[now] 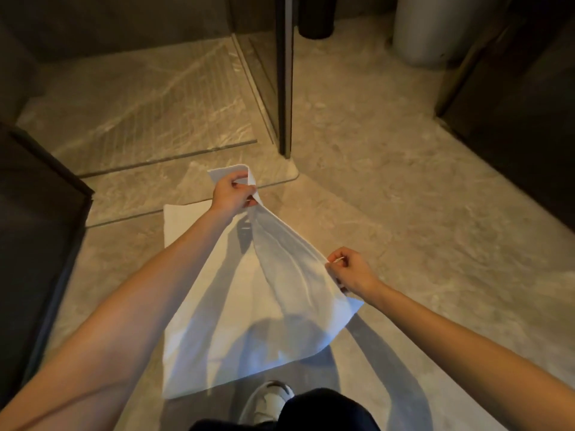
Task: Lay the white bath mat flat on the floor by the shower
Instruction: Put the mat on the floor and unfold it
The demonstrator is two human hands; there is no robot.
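The white bath mat (pixel 236 309) is partly spread on the stone floor, its left half lying flat and its right half lifted. My left hand (pixel 233 192) pinches the far corner of the raised edge, just in front of the shower sill. My right hand (pixel 350 270) grips the near corner of that same edge, holding it up above the floor. The cloth sags between the two hands and casts shadows on the flat part. The shower (pixel 149 98) with its ribbed wet floor lies beyond, to the upper left.
A dark glass door frame (pixel 285 76) stands upright at the shower's corner. Dark cabinets flank both sides (pixel 37 231) (pixel 513 113). A pale round bin (pixel 435 29) and a black cylinder (pixel 315 17) stand at the back. My shoe (pixel 270 399) is below the mat.
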